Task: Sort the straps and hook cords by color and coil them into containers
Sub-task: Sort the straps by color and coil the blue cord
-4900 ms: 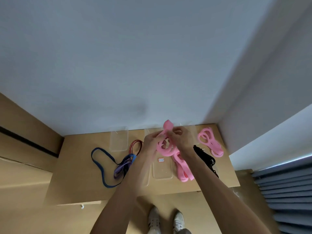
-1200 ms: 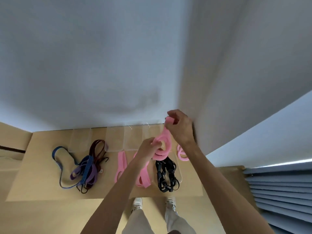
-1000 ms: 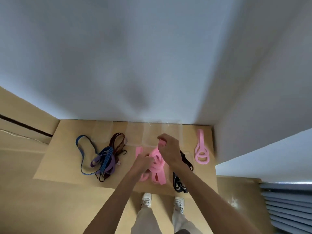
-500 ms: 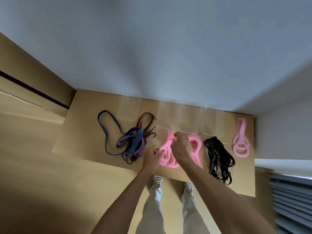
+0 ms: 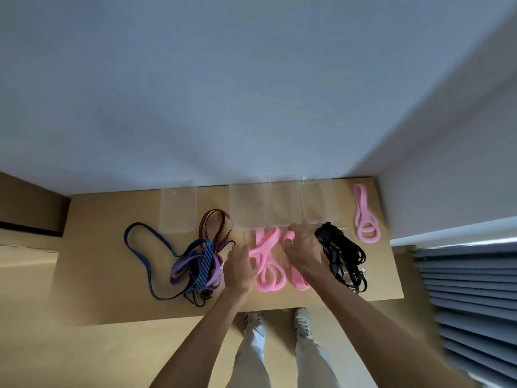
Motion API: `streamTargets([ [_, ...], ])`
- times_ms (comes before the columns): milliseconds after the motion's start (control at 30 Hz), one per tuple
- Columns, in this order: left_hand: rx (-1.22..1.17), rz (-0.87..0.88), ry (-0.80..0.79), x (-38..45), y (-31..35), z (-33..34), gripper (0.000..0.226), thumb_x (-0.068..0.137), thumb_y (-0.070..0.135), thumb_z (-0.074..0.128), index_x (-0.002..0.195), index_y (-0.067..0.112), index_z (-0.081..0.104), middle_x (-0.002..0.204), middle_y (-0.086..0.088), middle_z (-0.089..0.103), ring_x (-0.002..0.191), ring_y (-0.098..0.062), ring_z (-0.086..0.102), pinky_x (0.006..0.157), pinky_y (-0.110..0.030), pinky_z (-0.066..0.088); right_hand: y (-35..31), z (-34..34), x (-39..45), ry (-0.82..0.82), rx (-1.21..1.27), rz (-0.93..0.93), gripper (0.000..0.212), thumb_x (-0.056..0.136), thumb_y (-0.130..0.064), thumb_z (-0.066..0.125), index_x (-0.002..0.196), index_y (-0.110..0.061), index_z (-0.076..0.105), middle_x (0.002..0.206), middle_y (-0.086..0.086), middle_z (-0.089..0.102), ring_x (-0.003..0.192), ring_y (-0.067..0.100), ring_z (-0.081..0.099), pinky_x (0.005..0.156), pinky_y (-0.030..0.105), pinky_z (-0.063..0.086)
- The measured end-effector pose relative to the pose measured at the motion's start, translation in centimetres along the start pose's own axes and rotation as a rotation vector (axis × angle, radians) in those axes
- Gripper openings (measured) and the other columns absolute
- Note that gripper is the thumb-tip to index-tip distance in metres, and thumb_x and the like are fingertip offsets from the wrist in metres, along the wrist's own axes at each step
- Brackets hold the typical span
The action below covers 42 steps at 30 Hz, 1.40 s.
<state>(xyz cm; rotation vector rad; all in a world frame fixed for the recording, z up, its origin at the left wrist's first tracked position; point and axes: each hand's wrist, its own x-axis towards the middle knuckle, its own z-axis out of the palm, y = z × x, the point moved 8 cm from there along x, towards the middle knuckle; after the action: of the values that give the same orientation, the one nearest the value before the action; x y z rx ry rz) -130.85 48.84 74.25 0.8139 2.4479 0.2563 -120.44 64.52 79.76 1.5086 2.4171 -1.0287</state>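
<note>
A person stands at the near edge of a light wooden table [image 5: 92, 275] set into the corner of two grey walls, both bare forearms reaching over it. The right hand [image 5: 303, 249] has its fingers curled round a fold of a pink strap [image 5: 291, 238] near the middle of the table, the rest of that strap running back under the wrist toward the near edge. The left hand [image 5: 240, 268] lies just beside a second pink strap [image 5: 267, 264], which is looped flat on the wood; its fingers look loosely bent against the loop, but blur keeps me from telling whether they grip it. Along the far edge stand four clear plastic containers [image 5: 282, 204], one apart to the left [image 5: 177, 208] and three side by side. A tangle of blue, purple and brown cords [image 5: 201, 261] sprawls toward the left edge, a black cord bundle [image 5: 341, 256] lies right of the hands, and a third pink strap [image 5: 365, 217] rests at the far right corner. No labels or writing can be read.
</note>
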Motion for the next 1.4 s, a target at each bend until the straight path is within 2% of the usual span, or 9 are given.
streamTargets([
  [167,-0.142,0.164,0.125,0.1,8.4,-2.1,0.025,0.098,0.018,0.058,0.123,0.017,0.062,0.125,-0.002,0.061,0.097,-0.016,0.065,0.072,-0.017,0.046,5.2,-7.4,-0.2,0.227,0.104,0.065,0.035,0.085,0.002,0.054,0.118,-0.004,0.065,0.118,0.016,0.064,0.101,0.035,0.063,0.076,0.038,0.052],
  [300,-0.254,0.448,0.083,-0.8,19.2,-0.9,0.028,0.097,0.013,0.054,0.123,0.018,0.065,0.121,0.003,0.064,0.091,-0.014,0.067,0.079,-0.024,0.056,11.0,-12.5,0.1,0.356,0.163,0.136,0.05,0.08,0.009,0.053,0.128,-0.002,0.057,0.133,0.021,0.052,0.114,0.039,0.055,0.09,0.049,0.049],
  [400,-0.259,0.515,0.028,0.7,26.0,0.5,0.027,0.094,0.009,0.053,0.117,0.011,0.067,0.114,-0.002,0.065,0.093,-0.016,0.065,0.085,-0.028,0.053,15.1,-15.3,1.3,0.365,0.193,0.209,0.049,0.078,0.01,0.053,0.125,-0.003,0.058,0.125,0.019,0.056,0.103,0.039,0.06,0.084,0.041,0.049],
  [533,-0.23,0.406,-0.062,5.3,32.5,3.3,0.032,0.092,0.009,0.055,0.123,0.005,0.062,0.117,-0.01,0.064,0.102,-0.025,0.063,0.094,-0.036,0.048,19.9,-16.3,3.9,0.235,0.161,0.306,0.046,0.084,0.002,0.055,0.128,-0.009,0.058,0.123,0.017,0.056,0.1,0.036,0.062,0.079,0.036,0.05],
  [767,-0.248,0.047,-0.169,13.2,35.4,9.0,0.034,0.094,0.014,0.056,0.125,0.0,0.052,0.121,-0.018,0.063,0.107,-0.033,0.063,0.086,-0.038,0.051,23.9,-15.5,8.8,0.129,0.183,0.317,0.048,0.083,-0.002,0.059,0.13,-0.01,0.058,0.121,0.018,0.056,0.103,0.037,0.061,0.081,0.033,0.047],
  [1033,-0.068,-0.035,-0.11,15.1,35.3,12.4,0.022,0.091,0.017,0.055,0.107,0.01,0.069,0.11,-0.01,0.063,0.109,-0.025,0.058,0.078,-0.034,0.051,25.2,-13.9,11.3,0.096,0.22,0.335,0.051,0.079,0.001,0.056,0.129,-0.01,0.059,0.118,0.018,0.057,0.103,0.037,0.06,0.086,0.036,0.05],
  [1167,-0.123,0.055,-0.044,14.7,36.5,12.2,0.044,0.088,0.011,0.058,0.131,0.007,0.052,0.123,-0.015,0.045,0.115,-0.032,0.046,0.084,-0.039,0.05,25.8,-14.3,11.8,0.107,0.284,0.37,0.054,0.08,0.001,0.057,0.133,-0.011,0.058,0.121,0.017,0.057,0.108,0.036,0.058,0.086,0.029,0.043],
  [1267,-0.186,0.164,-0.008,14.5,38.1,12.5,0.049,0.083,0.001,0.055,0.131,0.004,0.044,0.118,-0.02,0.047,0.105,-0.039,0.051,0.072,-0.04,0.047,25.7,-14.7,12.3,0.122,0.311,0.375,0.052,0.084,-0.002,0.057,0.135,-0.013,0.057,0.121,0.017,0.061,0.11,0.035,0.06,0.09,0.031,0.046],
  [1400,-0.297,-0.045,-0.003,15.3,37.7,12.9,0.045,0.078,-0.002,0.053,0.122,0.002,0.044,0.111,-0.018,0.058,0.091,-0.041,0.062,0.068,-0.037,0.044,25.7,-15.0,12.6,0.114,0.301,0.364,0.05,0.087,-0.004,0.058,0.136,-0.012,0.056,0.126,0.015,0.061,0.116,0.033,0.059,0.094,0.033,0.047],
])
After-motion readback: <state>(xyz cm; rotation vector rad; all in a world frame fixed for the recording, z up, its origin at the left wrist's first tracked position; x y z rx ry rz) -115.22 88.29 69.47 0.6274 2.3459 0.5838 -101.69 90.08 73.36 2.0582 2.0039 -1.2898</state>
